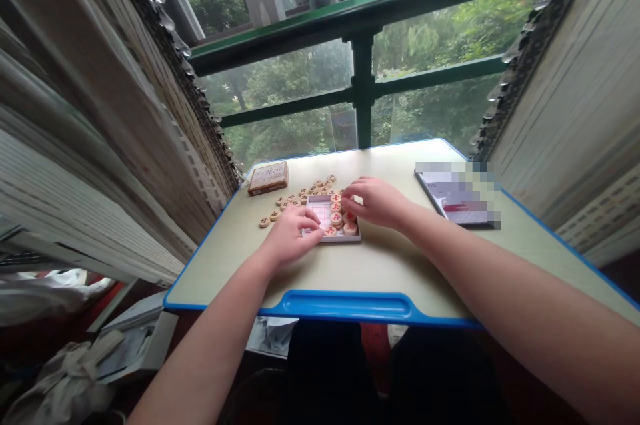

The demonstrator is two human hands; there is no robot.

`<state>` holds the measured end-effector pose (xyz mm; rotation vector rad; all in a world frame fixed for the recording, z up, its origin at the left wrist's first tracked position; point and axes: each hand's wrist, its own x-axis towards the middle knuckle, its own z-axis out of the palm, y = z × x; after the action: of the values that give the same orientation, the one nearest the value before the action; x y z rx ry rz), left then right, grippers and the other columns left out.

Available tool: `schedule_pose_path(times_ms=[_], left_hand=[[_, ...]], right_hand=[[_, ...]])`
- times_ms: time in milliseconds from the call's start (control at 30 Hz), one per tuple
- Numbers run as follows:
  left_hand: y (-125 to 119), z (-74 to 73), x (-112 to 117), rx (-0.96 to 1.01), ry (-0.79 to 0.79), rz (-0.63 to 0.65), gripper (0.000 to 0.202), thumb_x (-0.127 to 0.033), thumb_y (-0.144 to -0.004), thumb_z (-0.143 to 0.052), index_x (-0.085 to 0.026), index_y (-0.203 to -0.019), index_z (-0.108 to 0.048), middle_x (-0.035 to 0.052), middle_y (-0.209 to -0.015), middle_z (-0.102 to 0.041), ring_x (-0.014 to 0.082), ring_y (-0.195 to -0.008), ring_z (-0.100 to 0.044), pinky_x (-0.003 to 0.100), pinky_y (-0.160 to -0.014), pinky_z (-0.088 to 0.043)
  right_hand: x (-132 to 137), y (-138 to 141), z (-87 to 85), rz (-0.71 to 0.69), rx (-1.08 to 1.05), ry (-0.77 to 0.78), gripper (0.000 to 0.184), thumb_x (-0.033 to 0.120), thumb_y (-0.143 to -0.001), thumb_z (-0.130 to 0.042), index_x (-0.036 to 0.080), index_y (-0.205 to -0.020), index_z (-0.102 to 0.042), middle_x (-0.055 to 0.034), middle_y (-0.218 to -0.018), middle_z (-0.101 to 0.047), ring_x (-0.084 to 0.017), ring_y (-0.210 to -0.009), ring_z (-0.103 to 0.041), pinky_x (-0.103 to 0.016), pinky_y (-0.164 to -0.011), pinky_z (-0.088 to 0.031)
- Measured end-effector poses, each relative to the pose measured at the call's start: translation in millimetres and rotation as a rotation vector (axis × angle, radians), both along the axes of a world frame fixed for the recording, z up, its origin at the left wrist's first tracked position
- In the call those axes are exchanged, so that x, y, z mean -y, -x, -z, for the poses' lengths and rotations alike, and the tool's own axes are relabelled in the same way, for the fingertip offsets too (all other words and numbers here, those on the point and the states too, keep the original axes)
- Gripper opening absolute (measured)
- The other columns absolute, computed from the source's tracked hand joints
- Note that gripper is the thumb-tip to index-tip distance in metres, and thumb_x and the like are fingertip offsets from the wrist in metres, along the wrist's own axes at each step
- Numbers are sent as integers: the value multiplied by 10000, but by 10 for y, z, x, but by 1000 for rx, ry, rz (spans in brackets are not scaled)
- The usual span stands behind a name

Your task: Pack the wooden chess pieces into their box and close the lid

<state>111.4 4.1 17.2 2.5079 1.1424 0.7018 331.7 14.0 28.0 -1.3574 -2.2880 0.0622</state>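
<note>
Round wooden Chinese chess pieces with red characters (337,218) stand in columns in the right part of a shallow box (340,239). Pink grid lines show on the box's bare floor. My left hand (290,235) lies over the box's left wall, fingers curved and apart, its thumb close to a red piece (330,231) at the front. At the box's back right corner, my right hand (373,201) has its fingertips bent down on the red pieces; its fingers partly hide the piece they grip. Dark-lettered Chinese chess pieces (303,192) lie loose behind and left of the box.
A flat brown box (269,178) sits at the table's back left. A dark-edged flat object (455,201), partly blurred out, lies on the right. The pale table (240,271) has a blue rim with a front groove (345,305). Beyond are a green-framed window (364,88) and curtains (100,78).
</note>
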Motion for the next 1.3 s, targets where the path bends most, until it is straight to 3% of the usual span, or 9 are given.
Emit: schedule_pose_path(times_ms=[167, 367, 833, 1300], left_hand=[[-12, -6, 12, -15, 9, 46, 186, -250, -772, -566, -193, -654, -697, 22, -847, -706, 197, -859, -560, 356, -843, -390], [-9, -12, 31, -38, 1, 88, 180, -237, -776, -550, -194, -692, -703, 25, -881, -711, 190, -850, -563, 348, -840, -383], [-27, -18, 57, 14, 22, 99, 163, -260, -785, -565, -195, -722, -700, 26, -853, -720, 184, -830, -574, 332, -827, -396], [-29, 13, 46, 26, 36, 118, 149, -300, -773, -599, -200, -744, -706, 32, -820, -712, 186, -836, -583, 330, -820, -427]], right_hand=[[-69, -54, 28, 148, -173, 89, 238, 298, -854, -493, 184, -909, -694, -57, -913, -712, -190, -838, -615, -285, -745, -428], [-125, -119, 51, 236, -330, 72, 249, 297, -849, -497, 162, -931, -690, -74, -950, -712, -182, -865, -633, -279, -783, -443], [-175, -142, 87, 266, -519, 192, 254, 304, -854, -487, 148, -822, -686, -56, -831, -721, -159, -781, -626, -267, -752, -430], [-147, -140, 56, 287, -519, 246, 247, 292, -833, -494, 141, -835, -689, -60, -838, -724, -158, -773, -629, -258, -743, -433]])
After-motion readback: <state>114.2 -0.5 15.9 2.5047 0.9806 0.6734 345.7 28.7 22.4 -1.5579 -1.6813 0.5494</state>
